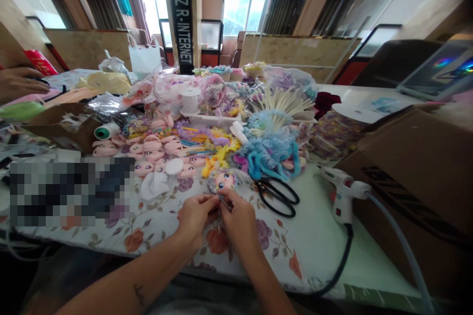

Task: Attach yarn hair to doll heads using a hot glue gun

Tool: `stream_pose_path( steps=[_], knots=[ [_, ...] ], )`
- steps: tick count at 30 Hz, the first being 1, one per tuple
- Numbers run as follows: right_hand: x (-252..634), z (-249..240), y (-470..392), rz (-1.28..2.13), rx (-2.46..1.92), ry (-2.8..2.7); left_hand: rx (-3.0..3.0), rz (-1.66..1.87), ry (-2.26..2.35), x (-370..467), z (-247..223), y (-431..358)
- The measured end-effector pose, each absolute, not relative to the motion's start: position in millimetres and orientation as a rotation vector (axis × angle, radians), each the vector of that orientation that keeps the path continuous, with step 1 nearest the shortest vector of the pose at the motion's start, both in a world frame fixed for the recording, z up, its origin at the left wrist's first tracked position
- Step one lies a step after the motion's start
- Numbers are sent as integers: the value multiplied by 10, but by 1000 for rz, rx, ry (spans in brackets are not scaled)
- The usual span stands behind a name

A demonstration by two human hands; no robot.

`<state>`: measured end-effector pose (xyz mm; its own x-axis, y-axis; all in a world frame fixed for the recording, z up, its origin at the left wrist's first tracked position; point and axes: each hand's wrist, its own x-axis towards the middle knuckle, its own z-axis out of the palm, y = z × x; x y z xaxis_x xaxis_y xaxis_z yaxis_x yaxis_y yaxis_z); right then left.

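While both hands worked together at the near edge of the table, the step in hand appeared to be fine fingertip handling of a doll head (224, 179). The left hand (197, 210) and the right hand (239, 210) were pinched narrow, fingertips meeting at the head's lower edge and holding it there; whether a smaller part lay between them could not be told. The next move seemed to call for a steady pinch, with fingers clear of the face. The doll head was located above the floral tablecloth (160, 226), just left of the black scissors (278, 198) and well apart from the glue gun (342, 194). It was tilted sideways, with a pale pink face, large blue eyes and greyish, curly hair.
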<state>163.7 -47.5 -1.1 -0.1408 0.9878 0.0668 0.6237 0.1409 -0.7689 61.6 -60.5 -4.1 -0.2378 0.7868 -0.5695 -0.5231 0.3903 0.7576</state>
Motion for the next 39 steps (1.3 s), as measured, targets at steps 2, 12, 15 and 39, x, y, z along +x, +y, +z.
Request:
stream_pose_path(
  steps=[2, 12, 15, 39],
  knots=[
    [1633, -11, -492, 765, -1560, -1851, 277, 1240, 1319, 610, -31, -609],
    [1667, -93, -590, 691, -1522, -1882, 306, 1141, 1205, 482, 33, -628],
    [1750, -89, -614, 783, -1469, -1868, 282, 1111, 1164, 363, 44, -679],
    [1975, 96, 162, -60, -1494, -2322, 935, 1266, 1598, 428, -107, -193]
  ],
)
